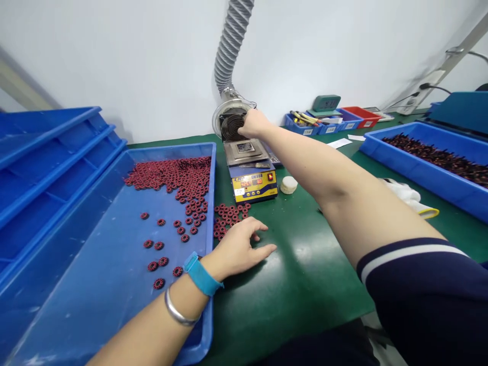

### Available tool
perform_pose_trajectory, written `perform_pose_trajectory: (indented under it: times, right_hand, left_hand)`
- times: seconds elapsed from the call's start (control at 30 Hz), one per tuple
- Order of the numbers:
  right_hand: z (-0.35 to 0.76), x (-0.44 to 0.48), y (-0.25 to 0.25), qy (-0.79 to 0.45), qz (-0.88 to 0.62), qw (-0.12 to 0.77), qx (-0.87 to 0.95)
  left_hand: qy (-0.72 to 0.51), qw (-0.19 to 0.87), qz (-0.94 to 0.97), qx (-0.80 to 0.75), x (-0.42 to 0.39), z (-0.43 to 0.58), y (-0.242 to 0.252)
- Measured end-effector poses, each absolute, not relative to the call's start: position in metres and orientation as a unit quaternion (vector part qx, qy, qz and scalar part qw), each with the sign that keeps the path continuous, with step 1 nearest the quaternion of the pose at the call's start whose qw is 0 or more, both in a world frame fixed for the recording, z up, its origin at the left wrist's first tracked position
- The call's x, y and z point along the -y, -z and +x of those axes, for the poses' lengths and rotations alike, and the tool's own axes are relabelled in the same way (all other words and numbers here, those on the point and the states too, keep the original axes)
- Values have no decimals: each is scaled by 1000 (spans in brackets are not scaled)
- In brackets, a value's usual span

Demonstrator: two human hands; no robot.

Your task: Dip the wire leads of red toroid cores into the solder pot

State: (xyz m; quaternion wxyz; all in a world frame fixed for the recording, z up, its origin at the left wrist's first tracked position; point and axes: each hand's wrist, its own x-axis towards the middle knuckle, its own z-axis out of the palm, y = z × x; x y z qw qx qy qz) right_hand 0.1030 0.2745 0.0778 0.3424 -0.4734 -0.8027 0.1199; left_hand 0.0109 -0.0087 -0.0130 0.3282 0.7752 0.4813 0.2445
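My left hand [240,247] hovers over the green table beside a patch of small red-and-black motor stator cores [231,216]. Its thumb and fingers are apart, and nothing is held. A blue strap and a silver bangle circle that wrist. My right hand [254,124] is stretched far forward, fingers curled, in front of the round fume hood [224,119] above a solder pot [247,147]. Whatever its fingertips grip is hidden or too small to name. The pot's yellow front panel [254,187] shows lit red digits.
A large blue tray [114,264] on the left holds many more cores, with stacked blue trays [49,168] beyond. A round whitish block [288,185] sits right of the pot. White gloves [404,193] and a blue tray of dark coppery parts [419,165] are at right. A grey hose [233,40] hangs above.
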Motion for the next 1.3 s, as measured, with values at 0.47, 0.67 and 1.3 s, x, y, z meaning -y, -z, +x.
perform_pose_trajectory:
  times: [0.47, 0.67, 1.3]
  right_hand:
    - [78, -274, -75, -26, -573, 208, 792]
    - [76, -271, -72, -22, -576, 185, 796]
    - [98, -239, -113, -253, -580, 278, 723]
  left_hand:
    - [-131, 344, 795, -483, 12, 11, 8]
    - [-115, 343, 796, -485, 13, 12, 6]
    - [-111, 323, 802, -491, 10, 9, 4]
